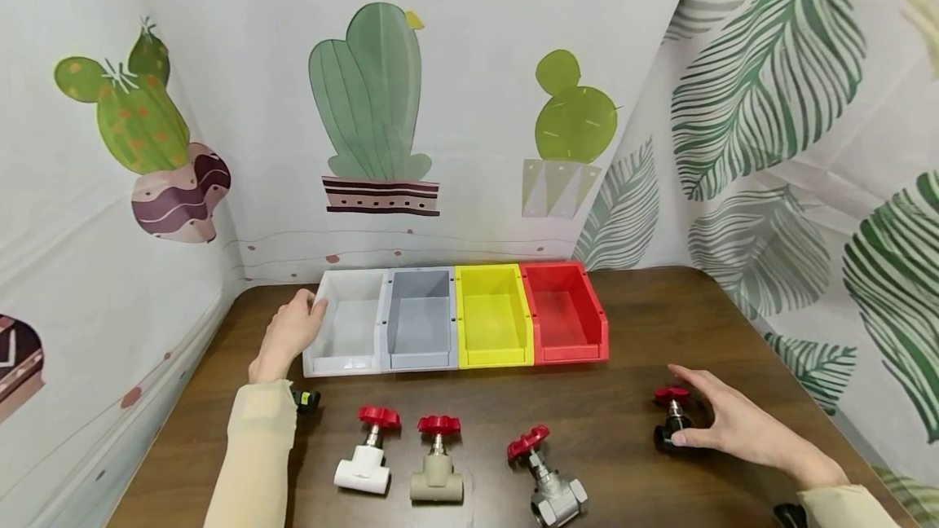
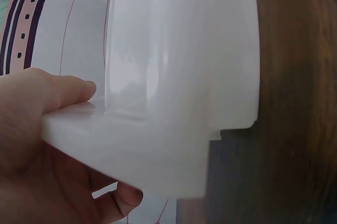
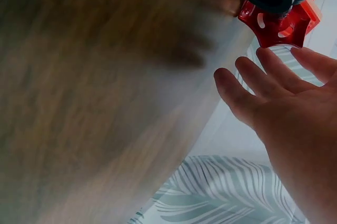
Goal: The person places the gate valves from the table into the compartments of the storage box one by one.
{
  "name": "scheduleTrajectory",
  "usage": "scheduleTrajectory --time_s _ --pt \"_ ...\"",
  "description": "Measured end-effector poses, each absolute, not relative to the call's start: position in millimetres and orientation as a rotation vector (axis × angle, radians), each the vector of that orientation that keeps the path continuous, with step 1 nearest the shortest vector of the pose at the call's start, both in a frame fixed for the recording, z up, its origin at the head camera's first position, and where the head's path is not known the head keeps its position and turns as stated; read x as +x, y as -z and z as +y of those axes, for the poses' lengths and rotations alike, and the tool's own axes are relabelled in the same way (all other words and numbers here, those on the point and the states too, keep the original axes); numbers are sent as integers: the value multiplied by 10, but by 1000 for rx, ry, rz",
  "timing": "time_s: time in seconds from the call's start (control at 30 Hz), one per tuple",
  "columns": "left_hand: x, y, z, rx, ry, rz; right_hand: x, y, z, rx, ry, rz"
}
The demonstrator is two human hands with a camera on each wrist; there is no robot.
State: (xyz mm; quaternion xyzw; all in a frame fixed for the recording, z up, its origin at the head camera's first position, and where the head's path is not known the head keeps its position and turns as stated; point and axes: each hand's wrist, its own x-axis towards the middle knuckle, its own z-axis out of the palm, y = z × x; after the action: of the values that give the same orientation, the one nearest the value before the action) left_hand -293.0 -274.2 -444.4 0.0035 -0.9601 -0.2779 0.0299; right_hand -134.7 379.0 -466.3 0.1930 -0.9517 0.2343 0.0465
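My left hand [image 1: 288, 332] grips the left wall of a white plastic bin [image 1: 352, 328], thumb on one side of the wall and fingers on the other. In the left wrist view the bin's wall [image 2: 158, 76] fills the middle, with the thumb [image 2: 76, 89] against its edge. At the right, my right hand [image 1: 748, 422] is spread beside a dark grey valve [image 1: 663, 434] with a red handwheel [image 1: 671, 393]. Its thumb overlaps the valve body in the head view. In the right wrist view the straight fingers [image 3: 263, 79] are close to the red handwheel [image 3: 276, 29].
Grey [image 1: 420, 320], yellow [image 1: 495, 320] and red [image 1: 565, 312] bins continue the row to the right of the white one. In front stand a white valve [image 1: 364, 469], a beige valve [image 1: 437, 479] and a metal valve [image 1: 553, 495], each with a red handwheel. A printed curtain [image 1: 469, 104] hangs behind.
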Motion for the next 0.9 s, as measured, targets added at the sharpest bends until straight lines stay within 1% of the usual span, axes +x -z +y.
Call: scheduleTrajectory --time_s 0.5,0.9 --pt "-2892 4450 -2727 40 844 -2997 -1272 4797 3799 726 -627 -2806" --pt "-2879 4449 -2722 64 867 -3004 -1317 4850 3756 805 -665 -2749"
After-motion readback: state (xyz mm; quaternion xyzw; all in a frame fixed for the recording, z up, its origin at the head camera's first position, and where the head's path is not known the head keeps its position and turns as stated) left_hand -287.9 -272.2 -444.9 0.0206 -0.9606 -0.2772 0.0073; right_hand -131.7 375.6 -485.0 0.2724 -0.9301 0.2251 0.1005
